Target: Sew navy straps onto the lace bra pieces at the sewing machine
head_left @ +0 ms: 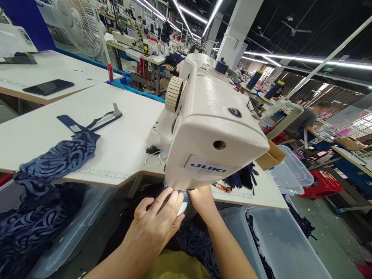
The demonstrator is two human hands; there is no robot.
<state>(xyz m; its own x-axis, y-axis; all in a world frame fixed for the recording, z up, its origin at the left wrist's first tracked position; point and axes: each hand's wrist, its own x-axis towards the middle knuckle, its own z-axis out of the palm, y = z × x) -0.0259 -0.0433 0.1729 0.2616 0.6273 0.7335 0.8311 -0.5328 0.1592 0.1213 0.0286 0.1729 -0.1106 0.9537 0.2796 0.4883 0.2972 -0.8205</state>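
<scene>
A white sewing machine [203, 128] marked JUKI fills the middle of the head view and hides its own needle area. Under its head, my left hand [159, 215] is closed, fingers bent and pressed together on a navy fabric band [186, 196], just above a small white rounded part [182, 209]. My right hand [202, 199] reaches in from the other side; its fingers are hidden behind the machine head. Navy patterned lace fabric [197, 240] hangs below my hands over my lap. How the band and lace join is hidden.
Left on the table lies a blue lace piece [64, 155] with straps, trailing into a plastic bin [78, 228]. Right are an orange-handled cutter [222, 187], navy strips [241, 176], a cardboard box [271, 155] and a clear bin [287, 236]. A phone [49, 87] lies farther left.
</scene>
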